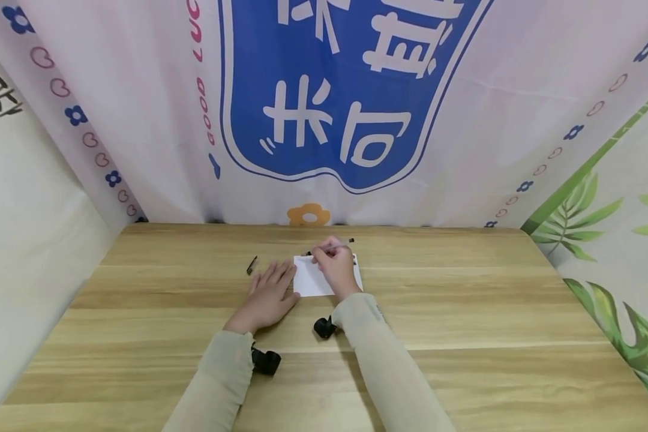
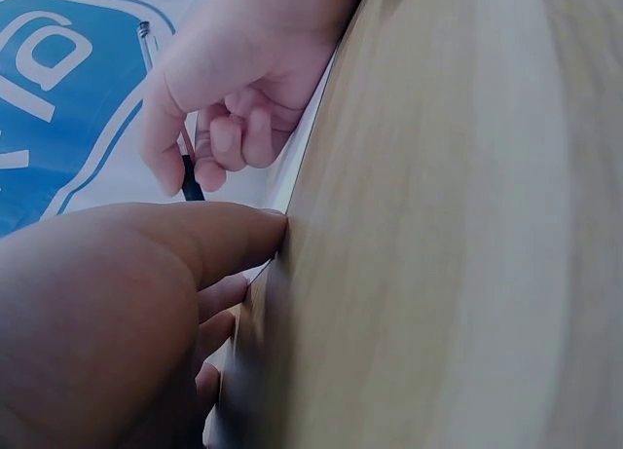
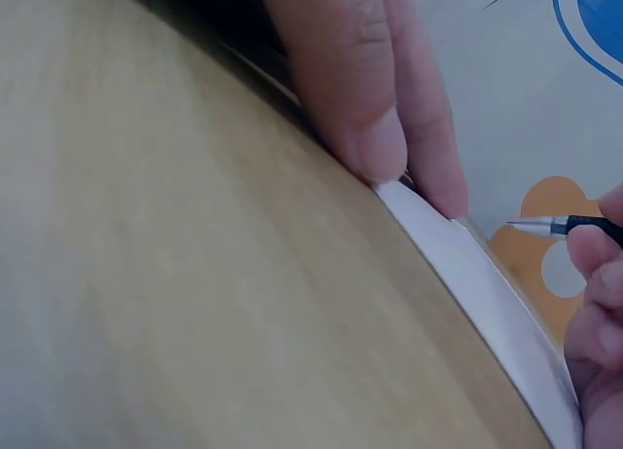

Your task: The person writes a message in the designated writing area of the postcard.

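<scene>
A small white sheet of paper (image 1: 309,281) lies on the wooden table. My left hand (image 1: 268,295) rests flat at its left edge, fingers straight; in the right wrist view, its fingertips press the paper's edge (image 3: 477,283). Above the sheet, my right hand (image 1: 335,264) pinches a pen (image 1: 341,243) with a clear barrel, a black grip and a black end. The metal pen tip (image 3: 533,223) points left and stands off the paper in the right wrist view. A black pen cap (image 1: 252,265) lies on the table beyond my left fingers.
The wooden table (image 1: 491,336) ends at a printed cloth (image 1: 167,120) hanging along its far edge. Leaf-patterned cloth (image 1: 599,240) hangs at the right. Black wrist cameras (image 1: 267,362) jut from both sleeves, low over the table.
</scene>
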Motion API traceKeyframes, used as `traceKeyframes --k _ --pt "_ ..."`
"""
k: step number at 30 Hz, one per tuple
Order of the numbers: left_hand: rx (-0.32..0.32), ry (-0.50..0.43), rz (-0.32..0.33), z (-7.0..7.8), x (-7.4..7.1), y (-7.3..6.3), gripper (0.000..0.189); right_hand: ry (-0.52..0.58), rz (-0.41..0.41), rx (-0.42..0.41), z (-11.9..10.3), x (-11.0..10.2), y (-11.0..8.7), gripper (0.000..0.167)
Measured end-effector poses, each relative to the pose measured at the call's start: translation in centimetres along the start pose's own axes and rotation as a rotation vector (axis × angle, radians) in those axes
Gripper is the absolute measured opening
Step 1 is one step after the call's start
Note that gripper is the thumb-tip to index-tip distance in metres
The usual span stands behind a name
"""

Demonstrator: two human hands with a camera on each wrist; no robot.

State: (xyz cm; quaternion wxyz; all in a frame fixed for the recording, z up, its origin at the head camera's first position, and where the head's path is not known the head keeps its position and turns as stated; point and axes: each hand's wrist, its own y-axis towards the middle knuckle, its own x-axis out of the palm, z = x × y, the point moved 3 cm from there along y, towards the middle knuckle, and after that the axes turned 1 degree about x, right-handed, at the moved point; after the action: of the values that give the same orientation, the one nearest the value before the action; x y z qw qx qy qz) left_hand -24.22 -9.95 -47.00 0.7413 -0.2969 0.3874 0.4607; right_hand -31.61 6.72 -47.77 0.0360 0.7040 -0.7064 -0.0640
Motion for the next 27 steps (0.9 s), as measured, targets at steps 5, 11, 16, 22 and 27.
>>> traceKeyframes --k 5,11,16,22,27 --pt "-0.009 -0.002 0.002 0.4 -0.6 -0.3 0.066 -0.049 -0.029 -0.042 -0.1 0.3 0.0 0.011" --pt "-0.012 -0.002 -0.01 0.6 -0.6 -0.3 0.065 -0.077 -0.024 -0.053 0.0 0.1 0.0 0.013" --pt "-0.016 0.01 -0.017 0.5 -0.5 -0.1 0.066 -0.089 -0.025 -0.034 0.1 0.0 0.1 0.014" --pt "-0.014 -0.002 -0.008 0.5 -0.4 -0.1 0.066 -0.105 -0.058 -0.03 -1.8 0.1 -0.8 0.013" --pt "-0.015 -0.008 -0.007 0.4 -0.4 -0.1 0.066 -0.128 -0.073 -0.033 -3.8 0.1 -1.7 0.014"
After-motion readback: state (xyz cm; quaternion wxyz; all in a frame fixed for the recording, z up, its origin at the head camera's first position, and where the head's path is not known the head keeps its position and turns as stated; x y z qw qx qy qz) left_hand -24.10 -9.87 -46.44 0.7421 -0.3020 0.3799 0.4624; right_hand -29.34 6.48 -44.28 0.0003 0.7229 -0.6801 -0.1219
